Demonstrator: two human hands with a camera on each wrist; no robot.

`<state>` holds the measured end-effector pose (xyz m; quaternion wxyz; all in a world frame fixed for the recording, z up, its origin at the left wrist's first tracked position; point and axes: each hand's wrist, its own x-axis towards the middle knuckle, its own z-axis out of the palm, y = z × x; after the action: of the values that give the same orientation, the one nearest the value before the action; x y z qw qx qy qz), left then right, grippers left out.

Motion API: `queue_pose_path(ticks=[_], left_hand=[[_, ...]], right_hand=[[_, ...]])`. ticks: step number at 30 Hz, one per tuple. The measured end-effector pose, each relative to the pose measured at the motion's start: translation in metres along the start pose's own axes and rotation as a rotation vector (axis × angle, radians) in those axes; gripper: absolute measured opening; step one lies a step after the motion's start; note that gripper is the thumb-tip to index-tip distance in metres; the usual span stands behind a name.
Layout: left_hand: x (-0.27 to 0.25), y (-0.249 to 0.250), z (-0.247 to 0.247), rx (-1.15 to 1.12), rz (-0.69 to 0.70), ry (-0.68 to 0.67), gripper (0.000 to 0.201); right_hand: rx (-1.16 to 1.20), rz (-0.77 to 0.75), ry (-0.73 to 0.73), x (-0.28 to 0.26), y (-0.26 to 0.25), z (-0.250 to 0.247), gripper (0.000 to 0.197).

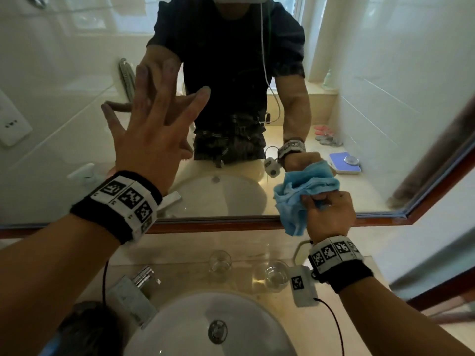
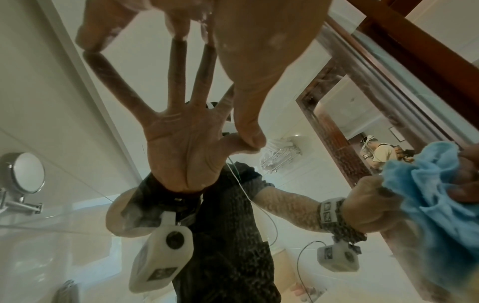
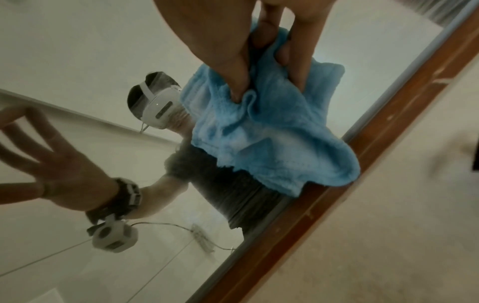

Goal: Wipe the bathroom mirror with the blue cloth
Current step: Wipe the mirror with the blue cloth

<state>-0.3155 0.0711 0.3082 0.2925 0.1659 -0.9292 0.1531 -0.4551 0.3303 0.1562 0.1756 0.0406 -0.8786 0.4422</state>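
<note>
The left hand (image 1: 151, 140) is raised with fingers spread, its fingertips meeting their reflection on the mirror (image 1: 359, 104). The right hand (image 1: 330, 214) grips a bunched blue cloth (image 1: 300, 194) against the glass near the mirror's lower wooden frame (image 1: 231, 224). Below, two clear glasses (image 1: 219, 263) stand on the bench (image 1: 303, 325) behind a white basin (image 1: 180, 330) with a chrome tap (image 1: 142, 277).

Left hand (image 1: 151, 140) on mirror (image 1: 77, 73), cloth (image 1: 303, 194) right; sink (image 1: 180, 327) below.

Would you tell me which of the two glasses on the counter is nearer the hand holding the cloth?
The right glass, below the right hand gripping the blue cloth; the other glass stands further left, behind the sink.
</note>
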Motion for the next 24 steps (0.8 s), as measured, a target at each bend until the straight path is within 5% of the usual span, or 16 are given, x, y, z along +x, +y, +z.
queue_pose_path(ticks=[11,24], left_hand=[[-0.001,-0.003,0.006,-0.002,0.001,-0.009,0.12],[-0.005,-0.013,0.013,-0.022,0.065,0.05,0.112]], right_hand=[[0.076,-0.007,0.035,-0.012,-0.01,0.01,0.025],[0.363,-0.149,-0.053,-0.081,-0.088,0.104,0.027]])
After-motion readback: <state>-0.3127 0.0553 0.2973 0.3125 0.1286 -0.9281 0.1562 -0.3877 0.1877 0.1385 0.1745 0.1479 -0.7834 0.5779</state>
